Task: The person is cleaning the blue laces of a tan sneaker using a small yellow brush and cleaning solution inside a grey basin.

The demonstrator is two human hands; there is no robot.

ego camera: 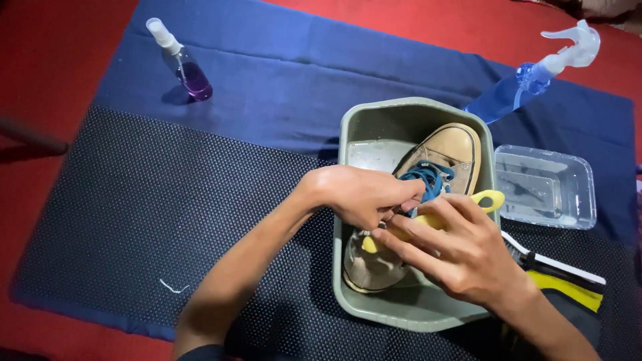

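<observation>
while a small purple spray bottle (180, 61) stands far left on the blue mat (267, 67), the left hand (358, 195) pinches the blue laces (428, 179) of the tan shoe (428, 200) in the grey basin (374, 124); the right hand (461, 251) grips a yellow brush (487, 198); clear tray (545, 187) sits right

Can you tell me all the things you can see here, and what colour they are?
shoe: one, tan with blue laces, in the tub
tub: one, grey-green, on the mat
brush: one, yellow, over the shoe, in the right hand
small spray bottle: one, clear with purple liquid, far left
trigger spray bottle: one, blue with white head, far right
clear tray: one, right of the tub
blue cloth: one, on the red floor
dotted mat: one, dark
left hand: on the laces
right hand: grips the brush
</observation>
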